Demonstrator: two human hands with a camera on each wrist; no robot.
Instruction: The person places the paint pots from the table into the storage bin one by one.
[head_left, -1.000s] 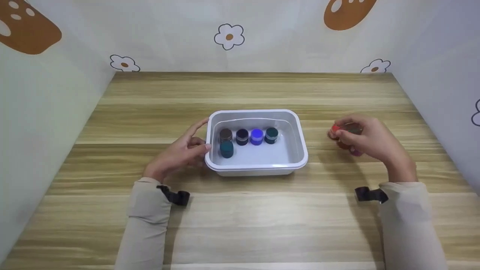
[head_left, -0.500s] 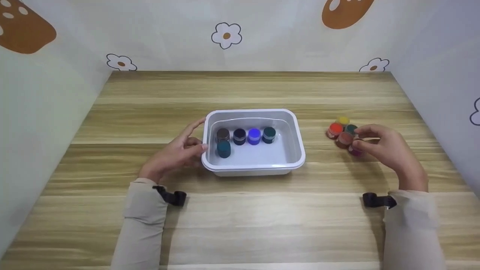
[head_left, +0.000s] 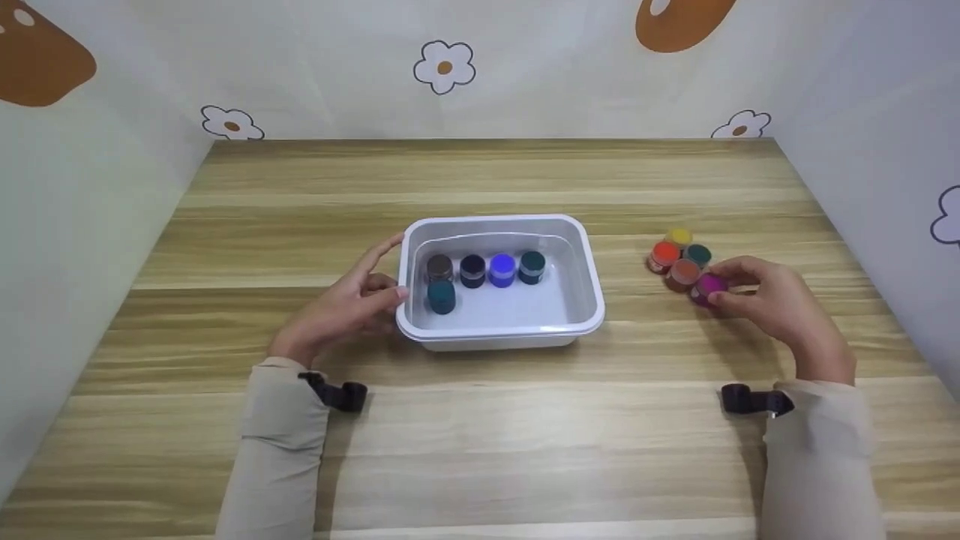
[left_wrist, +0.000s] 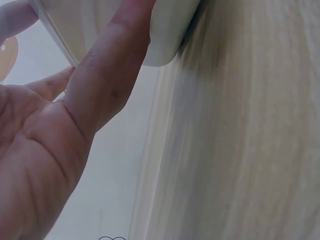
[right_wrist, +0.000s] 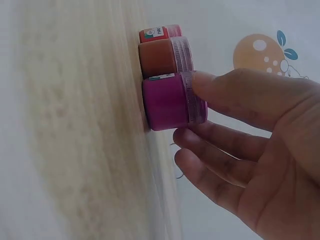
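Magenta pot [head_left: 707,287], upright on the wood-grain table [head_left: 540,450]: on my head feed I find it at about three o'clock from the white tub [head_left: 495,332], and the right hand [head_left: 787,315] has it. Thumb and forefinger pinch it at the ridged lid; on the right wrist feed I see other fingers loosely bent and slightly parted below it. Taking the orange-brown pot [head_left: 683,275] as the middle of a dial, I read the red pot [head_left: 664,256] at half past ten, the yellow pot [head_left: 680,237] at twelve, the green pot [head_left: 698,256] at one and the magenta at four, all closely grouped.

At nine o'clock from the tub I have the left hand [head_left: 337,307], thumb at the rim and forefinger stretched along the outside, the two spread well apart and touching the tub without wrapping round it.

Inside the tub I count five pots. Four run from ten o'clock to two: brown pot [head_left: 439,267], near-black pot [head_left: 472,271], blue-violet pot [head_left: 502,271], dark green pot [head_left: 532,268]. The teal pot [head_left: 442,298] sits at six o'clock from the brown; I cannot tell whether those two touch.
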